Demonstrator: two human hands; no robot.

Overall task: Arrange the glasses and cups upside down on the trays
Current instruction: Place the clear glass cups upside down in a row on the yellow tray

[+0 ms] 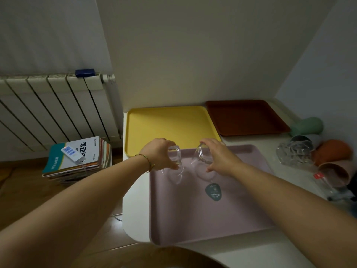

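My left hand (159, 154) grips a clear glass (176, 167) over the far left corner of the pale pink tray (212, 219). Beside it my right hand (216, 157) grips a second clear glass (201, 165). Both glasses are tilted, thick bases up near my fingers, and whether their rims touch the tray I cannot tell. A yellow tray (166, 122) lies behind, bare. A brown tray (245, 117) sits at the back right, also bare. Lying on the counter at the right are a cut clear glass (293, 153), a green cup (307, 125), an orange cup (334, 149) and a pink cup (336, 173).
A dark green sticker (213, 191) lies on the pink tray. Another clear glass with a red label (326, 184) lies at the right edge. A stack of books (79, 159) with a white remote sits on the floor to the left, in front of a white radiator (54, 105).
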